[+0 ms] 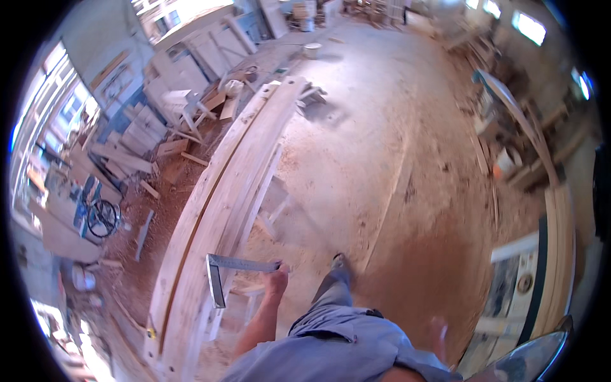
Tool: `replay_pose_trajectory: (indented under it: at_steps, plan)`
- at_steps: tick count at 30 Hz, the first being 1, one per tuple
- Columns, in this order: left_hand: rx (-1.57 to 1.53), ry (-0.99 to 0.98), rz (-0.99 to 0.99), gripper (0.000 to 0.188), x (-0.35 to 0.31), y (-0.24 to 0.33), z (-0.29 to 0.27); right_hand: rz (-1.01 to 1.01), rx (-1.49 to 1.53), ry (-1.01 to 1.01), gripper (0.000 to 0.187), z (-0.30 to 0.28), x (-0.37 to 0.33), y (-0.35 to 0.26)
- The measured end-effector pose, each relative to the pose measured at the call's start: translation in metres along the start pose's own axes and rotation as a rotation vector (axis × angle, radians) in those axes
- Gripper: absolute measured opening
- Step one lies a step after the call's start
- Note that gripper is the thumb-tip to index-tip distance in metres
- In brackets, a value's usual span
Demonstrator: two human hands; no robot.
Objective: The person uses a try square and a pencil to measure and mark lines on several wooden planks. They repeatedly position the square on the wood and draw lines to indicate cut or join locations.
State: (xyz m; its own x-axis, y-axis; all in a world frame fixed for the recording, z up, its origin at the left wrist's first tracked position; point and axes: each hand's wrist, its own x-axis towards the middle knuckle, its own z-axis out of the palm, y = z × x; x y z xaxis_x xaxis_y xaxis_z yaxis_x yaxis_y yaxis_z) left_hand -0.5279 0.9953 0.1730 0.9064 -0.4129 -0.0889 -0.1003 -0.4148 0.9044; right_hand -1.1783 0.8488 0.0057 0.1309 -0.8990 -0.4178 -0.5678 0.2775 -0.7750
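My left hand is closed round the end of a carpenter's square, a metal blade with a shorter arm bent down at its far end. The square is held over the right side of a long wooden beam; whether it touches the wood I cannot tell. Low by my right side, my right hand is smeared by motion and its fingers cannot be made out. A small yellow and black object, perhaps a tape measure, lies on the beam's near left part.
Trestle legs stick out under the beam on its right. Boards lean along the left wall, near a blue machine with a black wheel. Stacked timber lies at right, beyond it a white bucket. Sawdust covers the floor.
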Motion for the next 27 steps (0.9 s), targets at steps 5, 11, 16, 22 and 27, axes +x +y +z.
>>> replay_pose_trajectory:
  at_steps: [5, 11, 16, 22, 27]
  plan:
    - [-0.270, 0.120, -0.048, 0.014, 0.119, 0.016, 0.060, 0.358, -0.441, -0.323, 0.028, 0.067, 0.072, -0.052]
    - [-0.387, 0.152, -0.060, 0.010, 0.243, 0.098, 0.119, 0.479, -0.089, -0.200, 0.026, 0.080, 0.204, -0.242]
    - [-0.526, 0.303, -0.107, 0.010, 0.325, 0.143, 0.174, 0.490, -0.112, -0.233, 0.024, 0.090, 0.308, -0.322]
    - [-0.512, 0.545, -0.156, 0.016, 0.411, 0.092, 0.193, 0.485, -0.311, -0.335, 0.023, 0.122, 0.497, -0.414]
    - [-0.340, 0.770, -0.121, 0.018, 0.461, 0.102, 0.171, -0.097, -0.857, -0.235, 0.038, 0.210, 0.725, -0.524]
